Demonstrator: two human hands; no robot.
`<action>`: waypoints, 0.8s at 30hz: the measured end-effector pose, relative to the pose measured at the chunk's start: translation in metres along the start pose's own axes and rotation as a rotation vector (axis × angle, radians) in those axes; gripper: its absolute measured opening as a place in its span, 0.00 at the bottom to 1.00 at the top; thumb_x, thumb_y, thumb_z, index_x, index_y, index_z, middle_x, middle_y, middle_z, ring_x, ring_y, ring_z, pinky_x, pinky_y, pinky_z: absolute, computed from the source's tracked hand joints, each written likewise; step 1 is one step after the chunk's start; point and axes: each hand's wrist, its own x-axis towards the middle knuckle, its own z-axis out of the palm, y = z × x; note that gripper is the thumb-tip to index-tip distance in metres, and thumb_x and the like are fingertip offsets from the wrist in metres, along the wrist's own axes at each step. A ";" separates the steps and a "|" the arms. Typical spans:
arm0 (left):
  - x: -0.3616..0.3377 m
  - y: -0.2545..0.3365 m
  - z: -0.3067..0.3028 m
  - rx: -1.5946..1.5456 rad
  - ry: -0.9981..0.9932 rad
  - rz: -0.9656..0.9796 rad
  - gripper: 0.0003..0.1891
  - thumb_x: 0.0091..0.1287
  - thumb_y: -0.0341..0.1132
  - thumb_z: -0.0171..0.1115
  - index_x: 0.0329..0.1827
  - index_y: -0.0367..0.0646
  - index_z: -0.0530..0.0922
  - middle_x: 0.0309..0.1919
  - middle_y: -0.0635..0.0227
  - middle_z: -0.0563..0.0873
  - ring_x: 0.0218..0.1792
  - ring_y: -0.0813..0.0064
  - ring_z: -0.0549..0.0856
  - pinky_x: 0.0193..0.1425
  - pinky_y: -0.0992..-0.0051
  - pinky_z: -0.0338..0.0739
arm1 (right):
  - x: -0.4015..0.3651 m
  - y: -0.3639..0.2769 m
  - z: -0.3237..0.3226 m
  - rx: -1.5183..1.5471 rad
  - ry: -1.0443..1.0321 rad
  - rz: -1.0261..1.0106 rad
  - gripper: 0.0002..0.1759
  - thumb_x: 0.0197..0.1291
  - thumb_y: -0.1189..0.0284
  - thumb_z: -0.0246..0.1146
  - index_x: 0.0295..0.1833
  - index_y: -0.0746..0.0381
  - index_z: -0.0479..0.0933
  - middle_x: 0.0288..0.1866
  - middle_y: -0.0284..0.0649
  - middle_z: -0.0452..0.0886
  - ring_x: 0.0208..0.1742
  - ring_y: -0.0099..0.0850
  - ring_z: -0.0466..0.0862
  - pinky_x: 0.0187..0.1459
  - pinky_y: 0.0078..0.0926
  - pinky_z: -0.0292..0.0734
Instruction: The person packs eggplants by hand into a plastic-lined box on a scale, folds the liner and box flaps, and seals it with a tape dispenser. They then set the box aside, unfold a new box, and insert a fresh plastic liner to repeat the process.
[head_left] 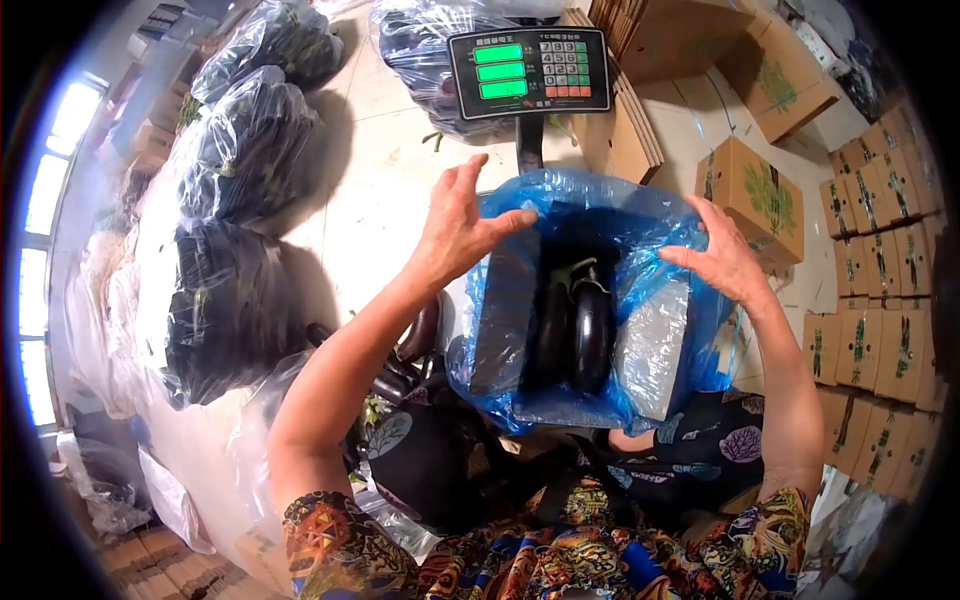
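Observation:
In front of me stands a box lined with a blue plastic bag [640, 205], its edges folded outward over the sides. Two dark eggplants [593, 335] lie side by side inside, stems pointing away from me. A grey-white panel [652, 345] shows along the right inner side through the film. My left hand [465, 225] is at the far left corner, fingers spread, thumb reaching over the liner's rim. My right hand [728, 255] rests at the right rim, thumb and fingers apart, touching the blue film. Neither hand visibly grips anything.
A scale display [530, 72] stands behind the box. Clear bags of eggplants [225, 310] line the left. Loose eggplants [420, 330] lie beneath my left forearm. Cartons [755, 195] stand at the right, with stacked boxes [880, 260] beyond and flat cardboard [615, 120] near the scale.

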 end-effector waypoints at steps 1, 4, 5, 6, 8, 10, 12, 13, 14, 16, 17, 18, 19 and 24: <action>0.004 0.001 0.003 0.024 -0.034 -0.026 0.51 0.52 0.57 0.75 0.72 0.35 0.62 0.63 0.42 0.69 0.67 0.48 0.69 0.68 0.57 0.68 | 0.004 0.002 0.002 -0.060 0.002 -0.017 0.55 0.45 0.46 0.74 0.74 0.64 0.60 0.71 0.54 0.65 0.69 0.46 0.69 0.68 0.40 0.65; 0.011 0.000 0.017 0.058 -0.018 -0.009 0.45 0.53 0.53 0.75 0.68 0.36 0.67 0.56 0.43 0.76 0.59 0.51 0.76 0.61 0.60 0.73 | 0.008 -0.003 0.001 -0.092 -0.020 0.043 0.54 0.46 0.48 0.73 0.74 0.64 0.59 0.71 0.54 0.65 0.67 0.47 0.72 0.66 0.39 0.68; 0.014 0.000 0.019 0.051 -0.013 -0.003 0.40 0.54 0.51 0.74 0.65 0.35 0.70 0.52 0.45 0.78 0.55 0.53 0.79 0.58 0.61 0.74 | 0.007 -0.008 0.001 -0.057 0.005 0.059 0.50 0.47 0.49 0.72 0.71 0.64 0.63 0.68 0.55 0.69 0.64 0.47 0.75 0.64 0.39 0.70; 0.015 0.000 0.018 0.043 -0.008 0.005 0.35 0.56 0.48 0.73 0.62 0.35 0.74 0.49 0.47 0.81 0.51 0.55 0.82 0.56 0.62 0.76 | 0.004 -0.013 0.002 -0.022 0.033 0.076 0.47 0.48 0.51 0.72 0.69 0.65 0.67 0.65 0.55 0.73 0.61 0.46 0.78 0.61 0.39 0.73; 0.016 0.007 0.010 -0.037 -0.102 -0.086 0.24 0.58 0.41 0.70 0.53 0.35 0.78 0.43 0.51 0.83 0.44 0.60 0.83 0.50 0.64 0.77 | 0.012 -0.002 0.003 -0.043 0.043 0.008 0.33 0.51 0.56 0.70 0.58 0.65 0.75 0.50 0.54 0.80 0.48 0.43 0.82 0.51 0.37 0.76; 0.012 0.013 0.002 -0.101 -0.169 -0.041 0.15 0.59 0.34 0.67 0.46 0.34 0.81 0.39 0.55 0.84 0.39 0.64 0.84 0.47 0.67 0.78 | 0.008 0.003 0.001 -0.045 0.031 -0.037 0.21 0.53 0.62 0.68 0.47 0.65 0.79 0.36 0.53 0.82 0.37 0.40 0.83 0.42 0.36 0.77; -0.012 0.009 -0.007 -0.153 -0.217 0.118 0.09 0.59 0.28 0.63 0.41 0.34 0.82 0.37 0.58 0.83 0.37 0.68 0.84 0.44 0.69 0.78 | -0.017 -0.027 -0.013 -0.021 -0.024 -0.056 0.12 0.54 0.66 0.65 0.38 0.66 0.80 0.25 0.50 0.79 0.28 0.39 0.81 0.34 0.35 0.74; -0.025 0.008 -0.016 -0.132 -0.395 0.230 0.08 0.59 0.25 0.63 0.42 0.36 0.82 0.36 0.59 0.83 0.36 0.68 0.84 0.44 0.70 0.77 | -0.037 -0.043 -0.019 0.053 -0.161 -0.074 0.11 0.55 0.67 0.64 0.37 0.64 0.79 0.24 0.50 0.78 0.25 0.41 0.79 0.32 0.33 0.71; -0.042 0.000 -0.018 -0.051 -0.473 0.421 0.09 0.57 0.22 0.63 0.42 0.37 0.82 0.35 0.60 0.83 0.36 0.68 0.84 0.44 0.69 0.78 | -0.054 -0.035 -0.011 0.050 -0.292 -0.175 0.10 0.56 0.68 0.64 0.38 0.64 0.80 0.26 0.49 0.78 0.28 0.43 0.80 0.35 0.35 0.74; -0.074 0.002 -0.026 -0.057 -0.791 0.258 0.07 0.58 0.25 0.64 0.39 0.38 0.81 0.34 0.57 0.83 0.37 0.56 0.84 0.47 0.66 0.77 | -0.093 -0.017 0.021 0.021 -0.502 -0.475 0.12 0.56 0.66 0.65 0.41 0.63 0.80 0.31 0.48 0.80 0.35 0.44 0.82 0.39 0.38 0.76; -0.085 -0.005 -0.028 -0.119 -0.739 0.201 0.07 0.59 0.26 0.64 0.40 0.37 0.81 0.34 0.58 0.83 0.37 0.60 0.84 0.46 0.67 0.78 | -0.110 -0.026 0.022 0.001 -0.609 -0.432 0.12 0.56 0.66 0.65 0.41 0.63 0.80 0.34 0.48 0.80 0.38 0.45 0.82 0.41 0.39 0.77; -0.093 -0.012 -0.031 -0.176 -0.679 0.145 0.08 0.60 0.27 0.65 0.41 0.37 0.81 0.34 0.60 0.83 0.36 0.64 0.84 0.44 0.68 0.78 | -0.120 -0.036 0.021 -0.024 -0.713 -0.396 0.13 0.56 0.66 0.65 0.42 0.63 0.80 0.37 0.48 0.80 0.42 0.46 0.82 0.43 0.41 0.77; -0.094 -0.017 -0.036 -0.233 -0.535 -0.039 0.11 0.63 0.28 0.65 0.47 0.38 0.81 0.33 0.64 0.84 0.36 0.70 0.83 0.44 0.71 0.78 | -0.125 -0.036 0.022 -0.022 -0.576 -0.377 0.16 0.56 0.65 0.67 0.43 0.65 0.80 0.42 0.48 0.80 0.43 0.46 0.82 0.45 0.41 0.77; -0.091 -0.047 -0.023 -0.329 -0.241 -0.167 0.51 0.52 0.45 0.78 0.76 0.46 0.56 0.68 0.50 0.67 0.66 0.58 0.71 0.64 0.61 0.73 | -0.109 0.012 0.040 -0.311 0.228 -0.262 0.32 0.53 0.60 0.70 0.61 0.63 0.72 0.57 0.51 0.73 0.58 0.43 0.76 0.60 0.40 0.71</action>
